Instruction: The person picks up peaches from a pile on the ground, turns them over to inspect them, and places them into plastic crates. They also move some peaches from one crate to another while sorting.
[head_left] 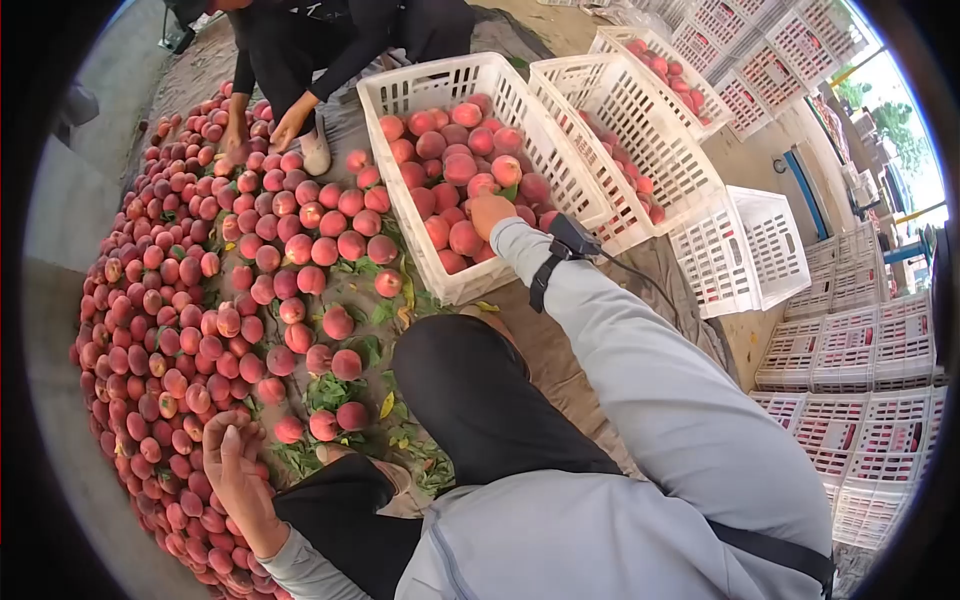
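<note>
My right hand (490, 213) reaches into a white slatted plastic crate (435, 77), against the peaches (460, 168) heaped inside it. The back of that hand faces me and its fingers are mostly hidden, so any grip on a peach cannot be made out. Over the near part of a large peach pile (190, 345) on the ground is my left hand (240, 475). Its thumb and loosely bent fingers stand apart, with no peach visible in them. Several loose peaches (347, 365) lie on the ground between the pile and my knees.
Across the pile a crouching person's hands (290, 125) touch peaches. Beside my crate stand a second crate (640, 130) with some peaches and a third (690, 95) behind it. A white crate (715, 260) sits at the right, near stacked crates (850, 350). A wall (60, 330) bounds the left.
</note>
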